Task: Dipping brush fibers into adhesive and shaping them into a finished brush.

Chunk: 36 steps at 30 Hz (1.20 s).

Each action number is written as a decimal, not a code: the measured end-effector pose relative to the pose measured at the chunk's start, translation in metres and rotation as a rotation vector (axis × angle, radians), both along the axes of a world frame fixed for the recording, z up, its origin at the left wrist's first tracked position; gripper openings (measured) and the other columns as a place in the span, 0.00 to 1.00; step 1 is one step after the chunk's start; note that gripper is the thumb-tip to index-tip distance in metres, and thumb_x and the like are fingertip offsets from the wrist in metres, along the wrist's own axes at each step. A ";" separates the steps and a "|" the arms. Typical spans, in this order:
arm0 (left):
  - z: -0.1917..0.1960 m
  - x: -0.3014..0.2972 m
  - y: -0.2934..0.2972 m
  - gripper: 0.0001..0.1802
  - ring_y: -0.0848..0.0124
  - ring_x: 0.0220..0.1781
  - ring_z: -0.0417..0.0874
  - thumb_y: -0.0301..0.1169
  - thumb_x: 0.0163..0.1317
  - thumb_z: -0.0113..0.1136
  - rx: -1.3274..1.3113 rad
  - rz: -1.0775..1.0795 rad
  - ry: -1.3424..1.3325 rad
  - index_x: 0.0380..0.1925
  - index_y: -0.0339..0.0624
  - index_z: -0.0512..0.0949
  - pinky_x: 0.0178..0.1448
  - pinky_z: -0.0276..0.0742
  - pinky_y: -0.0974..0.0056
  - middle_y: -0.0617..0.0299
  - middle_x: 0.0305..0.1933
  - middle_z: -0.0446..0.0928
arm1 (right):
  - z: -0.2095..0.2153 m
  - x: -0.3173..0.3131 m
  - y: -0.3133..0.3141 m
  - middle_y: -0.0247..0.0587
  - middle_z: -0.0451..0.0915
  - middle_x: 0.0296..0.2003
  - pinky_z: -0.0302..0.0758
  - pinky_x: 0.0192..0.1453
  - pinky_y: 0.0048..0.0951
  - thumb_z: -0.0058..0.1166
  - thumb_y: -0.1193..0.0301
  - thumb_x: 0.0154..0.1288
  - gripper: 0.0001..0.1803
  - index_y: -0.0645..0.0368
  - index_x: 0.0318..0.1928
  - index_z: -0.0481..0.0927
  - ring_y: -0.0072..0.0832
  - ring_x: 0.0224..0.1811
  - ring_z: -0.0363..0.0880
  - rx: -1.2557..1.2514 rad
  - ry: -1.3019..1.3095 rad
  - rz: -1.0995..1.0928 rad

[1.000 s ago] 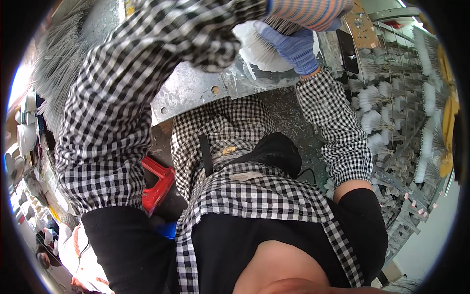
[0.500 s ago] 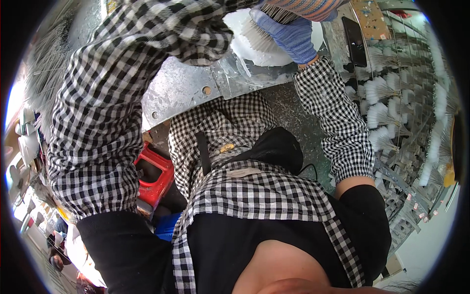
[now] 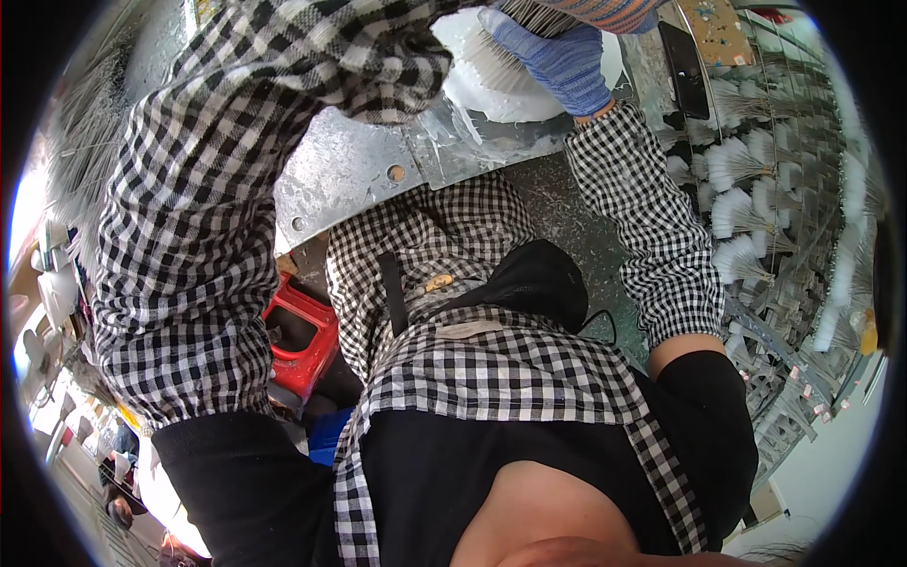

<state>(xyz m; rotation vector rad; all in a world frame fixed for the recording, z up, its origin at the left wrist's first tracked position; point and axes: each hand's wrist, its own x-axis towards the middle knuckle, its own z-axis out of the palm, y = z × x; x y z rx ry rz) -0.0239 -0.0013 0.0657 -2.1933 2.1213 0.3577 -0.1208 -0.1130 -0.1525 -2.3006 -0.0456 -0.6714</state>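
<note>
In the head view, the right hand (image 3: 557,59), wearing a blue glove, is curling its fingers around a bundle of bristles (image 3: 491,61) over a white bowl (image 3: 515,94), just beneath the grip. The left hand is hiding behind its checked sleeve (image 3: 283,113), so its grip cannot be told.

The left hand is lying hidden behind its own checked sleeve (image 3: 283,85) at the bench's far edge, so its grip is not showing. The right hand (image 3: 557,61), gloved in blue, is running off the picture's top edge, its fingertips buried in white bristles (image 3: 491,66). The white tufts (image 3: 746,217) past the bench's right edge are blurring together.
</note>
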 end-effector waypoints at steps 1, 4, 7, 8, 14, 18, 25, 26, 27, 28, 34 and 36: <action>-0.003 0.000 0.000 0.22 0.66 0.52 0.83 0.49 0.64 0.63 -0.020 -0.007 -0.001 0.51 0.49 0.83 0.56 0.82 0.59 0.61 0.50 0.82 | 0.000 0.000 0.000 0.38 0.85 0.43 0.84 0.48 0.36 0.73 0.51 0.60 0.31 0.55 0.57 0.81 0.35 0.44 0.87 -0.012 -0.006 0.000; -0.009 0.000 0.000 0.20 0.64 0.49 0.84 0.47 0.63 0.64 -0.072 -0.019 -0.002 0.48 0.47 0.83 0.53 0.82 0.58 0.60 0.47 0.82 | 0.000 -0.001 0.001 0.37 0.85 0.43 0.84 0.48 0.36 0.73 0.51 0.60 0.30 0.54 0.57 0.81 0.35 0.44 0.87 -0.053 -0.019 -0.003; -0.011 -0.002 0.000 0.18 0.63 0.46 0.84 0.45 0.61 0.64 -0.103 -0.029 -0.005 0.44 0.46 0.84 0.50 0.82 0.57 0.58 0.43 0.82 | 0.000 -0.003 0.001 0.37 0.85 0.44 0.84 0.47 0.36 0.72 0.52 0.60 0.29 0.53 0.57 0.81 0.35 0.44 0.87 -0.100 -0.038 -0.006; -0.012 -0.002 0.000 0.17 0.62 0.45 0.84 0.45 0.61 0.64 -0.114 -0.034 -0.007 0.43 0.46 0.84 0.50 0.82 0.57 0.58 0.42 0.82 | 0.000 -0.003 0.002 0.37 0.85 0.44 0.84 0.47 0.36 0.72 0.52 0.60 0.29 0.52 0.57 0.81 0.35 0.44 0.87 -0.122 -0.048 -0.009; -0.017 -0.004 -0.001 0.14 0.59 0.38 0.85 0.41 0.58 0.65 -0.164 -0.051 -0.014 0.37 0.44 0.86 0.44 0.83 0.55 0.54 0.35 0.82 | -0.001 -0.006 0.002 0.37 0.85 0.44 0.84 0.46 0.37 0.72 0.53 0.61 0.28 0.51 0.57 0.81 0.35 0.44 0.87 -0.340 -0.132 -0.030; -0.017 -0.004 -0.001 0.12 0.57 0.34 0.86 0.39 0.56 0.65 -0.197 -0.058 -0.025 0.32 0.42 0.87 0.40 0.83 0.53 0.52 0.30 0.82 | -0.005 -0.006 0.000 0.36 0.85 0.44 0.84 0.46 0.37 0.72 0.54 0.61 0.27 0.50 0.57 0.81 0.35 0.44 0.87 -0.476 -0.194 -0.038; -0.005 -0.007 0.002 0.08 0.53 0.25 0.85 0.32 0.49 0.67 -0.250 -0.026 -0.046 0.19 0.40 0.87 0.33 0.82 0.51 0.49 0.20 0.80 | -0.015 -0.001 -0.004 0.39 0.79 0.56 0.76 0.59 0.40 0.68 0.55 0.63 0.33 0.50 0.65 0.74 0.37 0.57 0.79 -0.818 -0.304 -0.094; -0.002 -0.007 0.005 0.07 0.53 0.25 0.85 0.31 0.48 0.67 -0.326 -0.041 0.020 0.18 0.40 0.86 0.32 0.82 0.51 0.48 0.20 0.80 | -0.016 -0.001 -0.003 0.41 0.77 0.61 0.72 0.66 0.41 0.67 0.55 0.64 0.36 0.50 0.69 0.71 0.38 0.63 0.75 -0.833 -0.282 -0.089; 0.001 -0.008 0.006 0.06 0.53 0.27 0.86 0.32 0.48 0.68 -0.270 -0.046 0.016 0.21 0.40 0.87 0.35 0.83 0.50 0.48 0.22 0.82 | -0.016 -0.001 -0.002 0.42 0.74 0.67 0.68 0.72 0.42 0.65 0.54 0.65 0.39 0.51 0.73 0.67 0.39 0.70 0.71 -0.773 -0.269 -0.106; 0.003 -0.008 0.009 0.07 0.53 0.29 0.87 0.32 0.47 0.69 -0.218 -0.050 0.010 0.24 0.40 0.88 0.37 0.83 0.50 0.48 0.25 0.83 | -0.015 -0.001 -0.001 0.43 0.74 0.66 0.68 0.72 0.42 0.65 0.54 0.65 0.38 0.51 0.72 0.68 0.40 0.70 0.72 -0.708 -0.208 -0.104; -0.043 -0.031 0.055 0.59 0.51 0.63 0.78 0.50 0.32 0.84 -1.316 0.231 0.441 0.68 0.43 0.70 0.64 0.75 0.50 0.48 0.61 0.77 | 0.018 -0.002 0.015 0.44 0.78 0.62 0.70 0.71 0.43 0.65 0.54 0.64 0.33 0.51 0.67 0.74 0.41 0.66 0.74 -0.461 -0.172 -0.056; -0.061 -0.042 0.072 0.58 0.47 0.65 0.76 0.51 0.29 0.85 -1.105 0.461 0.537 0.65 0.43 0.73 0.69 0.72 0.47 0.49 0.61 0.78 | 0.038 -0.001 0.032 0.45 0.79 0.60 0.71 0.71 0.43 0.65 0.54 0.64 0.32 0.51 0.65 0.76 0.42 0.65 0.75 -0.325 -0.161 0.011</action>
